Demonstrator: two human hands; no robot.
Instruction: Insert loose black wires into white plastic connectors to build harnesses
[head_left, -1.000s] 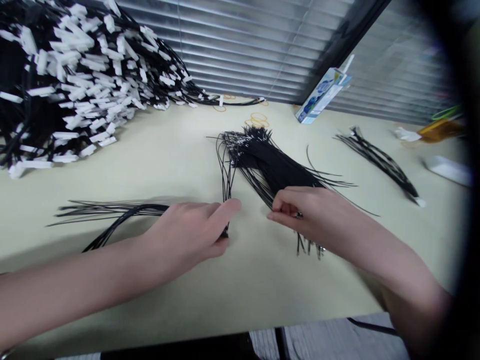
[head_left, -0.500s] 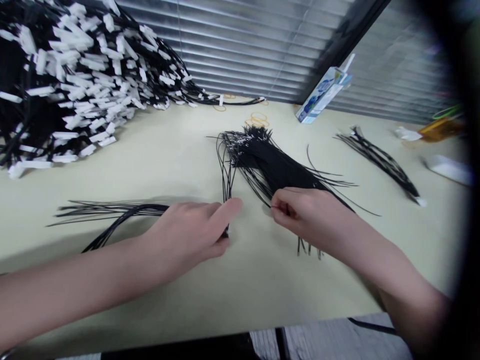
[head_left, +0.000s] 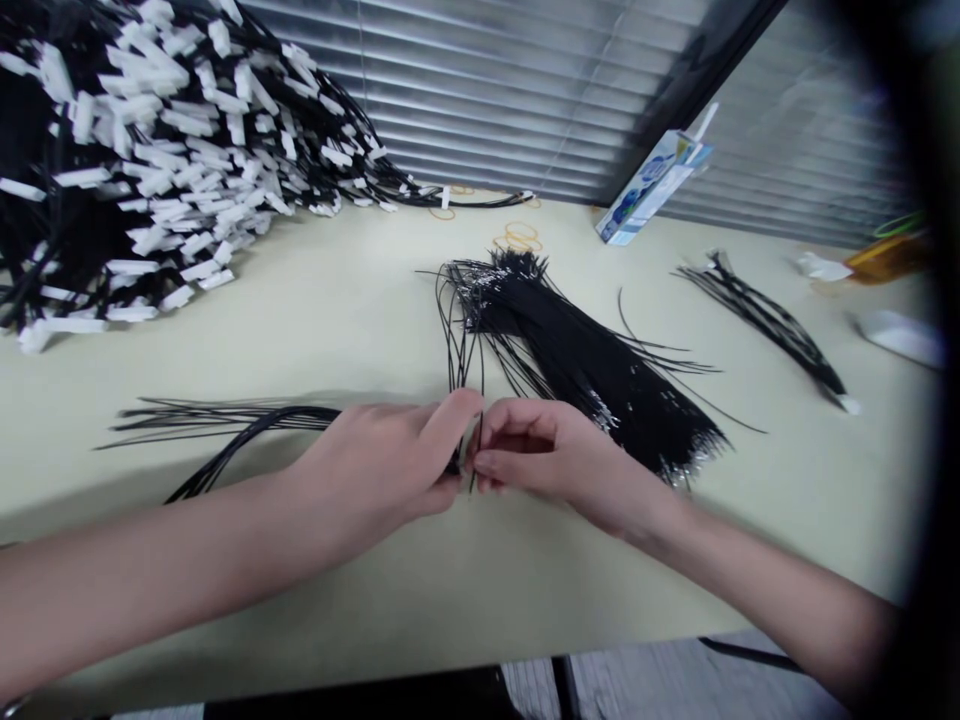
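A few thin wires (head_left: 459, 345) are pinched at table centre between the left hand (head_left: 390, 470) and right hand (head_left: 540, 455), fingertips closed and touching; a loose wire bundle (head_left: 592, 350) lies at 1 o'clock. A tagged heap (head_left: 135, 150) is piled at 10 o'clock; rubber bands (head_left: 516, 238) and a carton (head_left: 649, 185) sit at 12 to 1, a small bundle (head_left: 772, 325) at 2.
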